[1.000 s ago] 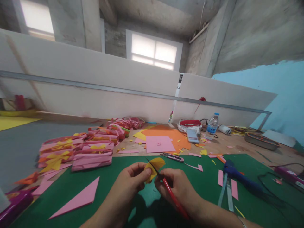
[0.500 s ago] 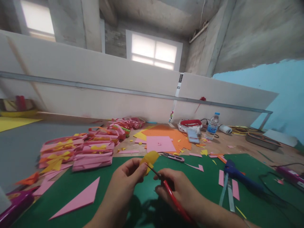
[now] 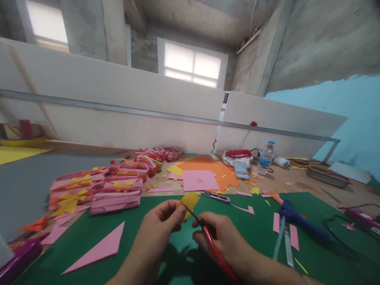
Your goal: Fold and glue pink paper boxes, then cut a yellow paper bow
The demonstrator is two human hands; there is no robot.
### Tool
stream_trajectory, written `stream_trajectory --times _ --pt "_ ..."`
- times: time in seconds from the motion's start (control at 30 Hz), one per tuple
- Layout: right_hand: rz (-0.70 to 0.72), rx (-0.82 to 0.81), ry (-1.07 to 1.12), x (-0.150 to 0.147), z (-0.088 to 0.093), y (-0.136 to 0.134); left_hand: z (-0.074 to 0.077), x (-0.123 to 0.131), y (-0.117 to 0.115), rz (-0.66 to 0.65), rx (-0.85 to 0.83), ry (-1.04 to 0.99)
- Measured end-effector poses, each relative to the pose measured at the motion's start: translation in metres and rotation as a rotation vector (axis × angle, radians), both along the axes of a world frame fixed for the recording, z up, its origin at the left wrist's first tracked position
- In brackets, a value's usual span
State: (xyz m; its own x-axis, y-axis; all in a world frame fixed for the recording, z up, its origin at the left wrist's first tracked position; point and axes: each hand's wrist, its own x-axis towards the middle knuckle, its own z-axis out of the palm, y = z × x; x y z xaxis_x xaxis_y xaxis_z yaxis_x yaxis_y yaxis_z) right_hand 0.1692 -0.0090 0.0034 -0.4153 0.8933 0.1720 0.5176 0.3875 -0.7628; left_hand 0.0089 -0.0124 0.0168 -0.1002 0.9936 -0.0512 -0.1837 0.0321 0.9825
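Observation:
A small yellow piece is pinched between the thumb and fingers of my left hand, above the green mat. My right hand is closed round red-handled scissors. Their dark tip lies against the yellow piece beside my left thumb. Just beyond my hands are a pink square sheet and a pair of small snips. A pink triangle lies on the mat, left of my left forearm.
Folded pink pieces with yellow bows are piled at the left. On the right lie a blue glue gun and pink strips. A water bottle, a grey tray and orange sheets stand or lie farther back.
The yellow piece has tilted slightly and looks more angular. Both hands have shifted only a little, still holding the piece and the scissors.

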Motion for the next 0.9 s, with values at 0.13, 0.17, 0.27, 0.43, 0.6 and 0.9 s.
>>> stream_trajectory --times 0.13,0.17,0.27,0.43,0.6,0.9 --pt "-0.034 0.024 -0.052 0.001 0.000 0.000 -0.003 -0.002 0.001 -0.025 -0.021 -0.005" --pt "-0.042 0.038 -0.066 0.001 0.000 0.000 -0.003 -0.003 0.001 -0.024 -0.022 -0.014" --pt "-0.068 0.076 -0.102 0.002 0.001 0.000 -0.001 -0.002 0.000 -0.011 -0.043 -0.047" --pt "-0.082 0.126 -0.143 0.001 0.001 0.000 0.003 -0.001 -0.003 -0.039 -0.094 -0.022" --pt "-0.105 0.149 -0.173 0.002 -0.002 0.002 0.000 -0.002 -0.001 -0.055 -0.075 -0.035" --pt "-0.121 0.215 -0.169 0.001 -0.004 0.001 -0.007 -0.004 0.006 -0.073 -0.068 -0.081"
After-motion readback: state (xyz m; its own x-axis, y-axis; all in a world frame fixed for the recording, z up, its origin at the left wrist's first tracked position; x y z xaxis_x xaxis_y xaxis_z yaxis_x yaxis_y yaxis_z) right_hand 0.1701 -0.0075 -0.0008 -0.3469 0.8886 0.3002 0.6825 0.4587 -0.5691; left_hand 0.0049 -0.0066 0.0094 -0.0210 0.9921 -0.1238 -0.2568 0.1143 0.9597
